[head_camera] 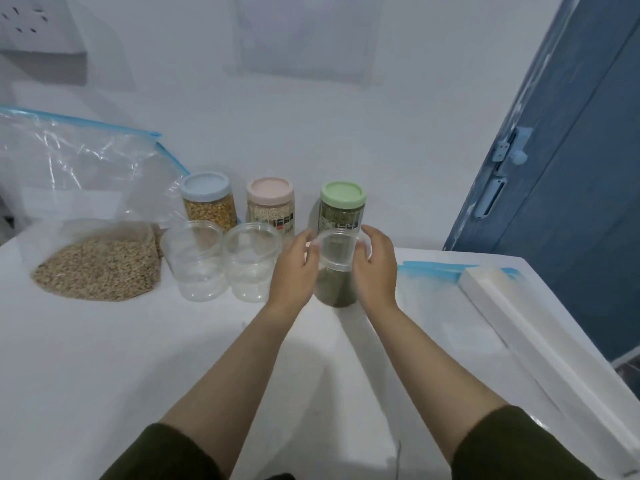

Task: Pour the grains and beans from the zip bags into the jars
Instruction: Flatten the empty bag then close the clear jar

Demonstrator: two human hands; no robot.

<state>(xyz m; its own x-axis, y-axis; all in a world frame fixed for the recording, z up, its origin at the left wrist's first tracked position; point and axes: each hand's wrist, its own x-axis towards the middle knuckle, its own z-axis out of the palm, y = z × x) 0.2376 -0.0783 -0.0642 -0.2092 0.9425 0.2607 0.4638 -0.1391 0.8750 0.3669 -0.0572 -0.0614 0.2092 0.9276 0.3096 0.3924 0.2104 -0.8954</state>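
- A big zip bag point(86, 202) is lying at the far left of the white counter point(104, 358), its blue zip edge propped up against the wall and tan grain point(97, 268) sitting heaped in its lower part.
- Three lidded jars are standing in a back row: a blue-lid jar point(207, 199) holding yellow kernels, a pink-lid jar point(270, 204) holding pale grain, and a green-lid jar point(342, 207) holding green beans.
- Two empty jars, lidless and clear, are standing in front of that row: the left one point(194, 261) just beside the grain bag, the right one point(251, 263) touching or nearly touching it.
- The left hand point(294, 268) is curling around the left side of the held jar point(337, 271), fingers reaching its rim.
- The held jar is standing on the counter in front of the green-lid jar, open-topped and partly filled with green beans.
- The right hand point(375, 263) is gripping the jar's right side, fingers wrapping the rim.
- A flat zip bag point(433, 282) with a blue edge is lying on the counter to the right.
- A long white box point(540, 341) is lying along the counter's right edge, overlapping that bag's corner.
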